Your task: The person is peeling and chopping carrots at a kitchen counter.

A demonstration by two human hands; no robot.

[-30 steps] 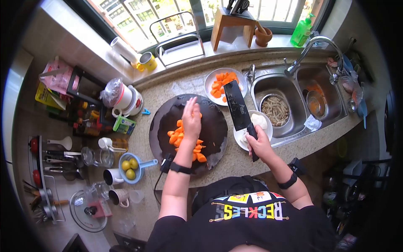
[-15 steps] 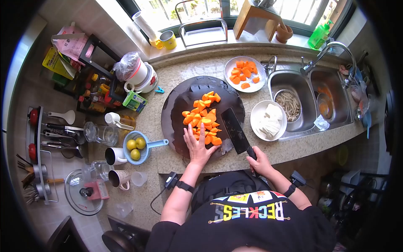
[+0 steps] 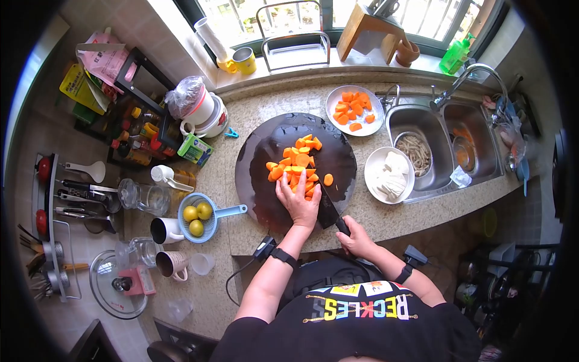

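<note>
My right hand [image 3: 357, 238] grips the handle of a dark-bladed cleaver [image 3: 327, 208]. The blade lies low at the near right of a round dark chopping board [image 3: 259, 202], beside the carrots. My left hand [image 3: 300, 202] rests on the near side of a pile of cut carrot pieces [image 3: 297, 157], fingers spread and touching them; its fingers partly hide the nearest pieces. One loose carrot slice [image 3: 328, 179] sits right of the pile. Behind the board stands a white plate of carrot pieces [image 3: 375, 123]. To the right is a white bowl [image 3: 369, 175] of white slices.
A double sink [image 3: 443, 151] is at the right, with a bowl of greyish strips [image 3: 415, 151] in its left basin. On the left are a blue strainer [image 3: 211, 224] of round yellow-green fruit, mugs [image 3: 166, 231] and a glass lid [image 3: 99, 295].
The cleaver has come down and left, nearer my left hand. My left hand has moved slightly right against the carrots. A slice now lies apart from the pile.
</note>
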